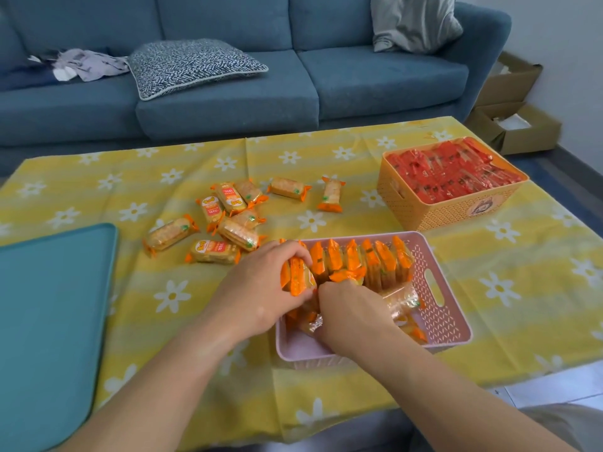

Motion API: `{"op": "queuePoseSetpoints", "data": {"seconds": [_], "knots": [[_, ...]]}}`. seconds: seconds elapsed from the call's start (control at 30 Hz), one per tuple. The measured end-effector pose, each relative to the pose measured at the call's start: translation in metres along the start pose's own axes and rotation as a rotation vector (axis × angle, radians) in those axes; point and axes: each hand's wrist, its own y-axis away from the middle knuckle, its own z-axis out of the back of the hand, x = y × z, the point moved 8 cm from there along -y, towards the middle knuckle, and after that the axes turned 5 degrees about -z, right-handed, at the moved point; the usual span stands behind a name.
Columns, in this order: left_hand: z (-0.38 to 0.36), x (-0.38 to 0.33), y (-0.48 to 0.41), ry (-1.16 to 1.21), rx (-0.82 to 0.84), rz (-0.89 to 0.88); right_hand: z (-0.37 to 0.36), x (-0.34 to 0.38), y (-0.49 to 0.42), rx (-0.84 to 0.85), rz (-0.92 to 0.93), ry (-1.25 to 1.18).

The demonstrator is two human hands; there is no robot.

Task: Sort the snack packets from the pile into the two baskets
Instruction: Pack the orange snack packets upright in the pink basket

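In the near pink basket (452, 321), the left hand (261, 288) clasps the end packet (296, 277) upright, probably to keep the row (368, 261) tight. The right hand (352, 316) digs beside it, its grip hidden. The loose pile (228, 216) waits farther left.

Glossy foil packets (213, 251), perforated plastic pink basket (445, 316), printed cloth tablecloth (163, 298).

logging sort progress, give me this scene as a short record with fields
pink basket: row of orange packets standing on edge
orange basket: full of red packets
loose packets: about nine orange, on the tablecloth
left hand: grips the left end of that row
right hand: inside pink basket, fingers curled, grip unclear
teal tray: at the table's left edge
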Motion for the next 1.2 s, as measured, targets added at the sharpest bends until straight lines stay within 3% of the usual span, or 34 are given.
{"op": "queuePoseSetpoints", "data": {"seconds": [0.23, 0.43, 0.63, 0.77, 0.93, 1.07, 1.2], "knots": [[0.003, 0.002, -0.001, 0.049, 0.007, -0.007, 0.001, -0.003, 0.001, 0.144, 0.088, -0.047], [0.011, -0.001, -0.003, 0.13, -0.032, -0.009, 0.035, -0.029, 0.019, 0.184, 0.035, -0.073], [0.028, -0.011, -0.003, 0.319, -0.122, -0.009, 0.05, -0.041, 0.026, 0.12, -0.006, -0.013], [0.036, -0.011, -0.002, 0.404, -0.169, 0.016, 0.052, -0.049, 0.022, 0.139, -0.07, -0.149], [0.017, -0.015, 0.002, 0.113, -0.009, 0.028, 0.053, -0.059, 0.013, 0.109, -0.18, -0.429], [-0.009, -0.024, 0.006, -0.289, 0.087, 0.016, 0.046, -0.034, 0.013, 0.01, -0.126, -0.421], [-0.016, -0.023, 0.007, -0.389, 0.051, 0.025, 0.025, -0.019, 0.003, -0.066, -0.071, -0.38]]}}
